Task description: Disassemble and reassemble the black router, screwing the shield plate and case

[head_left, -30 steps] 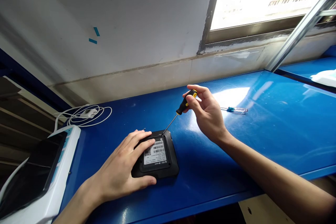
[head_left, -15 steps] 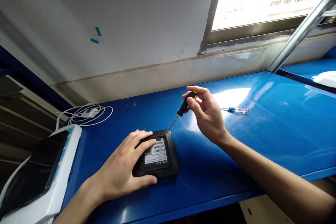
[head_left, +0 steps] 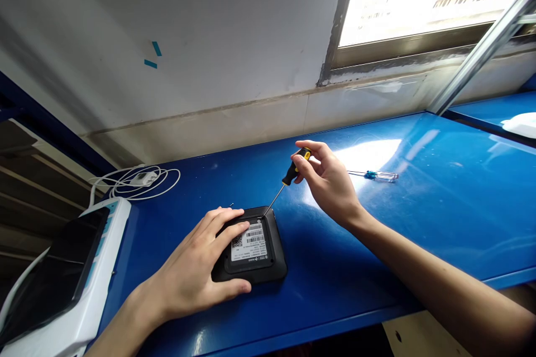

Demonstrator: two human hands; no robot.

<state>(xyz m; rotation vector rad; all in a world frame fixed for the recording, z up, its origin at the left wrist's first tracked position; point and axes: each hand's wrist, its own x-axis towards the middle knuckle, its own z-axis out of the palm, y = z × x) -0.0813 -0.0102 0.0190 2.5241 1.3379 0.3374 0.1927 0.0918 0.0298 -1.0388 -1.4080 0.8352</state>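
A flat black electronic box (head_left: 277,251) lies on the blue table, with a white printed label (head_left: 252,248) on its upturned face. Across its left part rests my left hand (head_left: 200,254), fingers spread over the top and thumb along the near edge, gripping it. My right hand (head_left: 329,178) is closed round the black-and-yellow handle of a screwdriver (head_left: 291,174). The screwdriver leans, its tip touching the far right corner of the box; any screw head there is too small to make out. A tiny screw-like metal piece (head_left: 231,204) shows just beyond my left fingers.
Thin tools with clear blue handles (head_left: 379,176) lie right of my right hand. A white device with a dark screen (head_left: 62,268) stands at the left, near a coiled white cable (head_left: 167,188). The blue table (head_left: 335,301) meets a wall with a window behind.
The screwdriver's handle has turned slightly in my right hand, and the fingers have shifted a little to the left. My left hand and the box stay practically in place.
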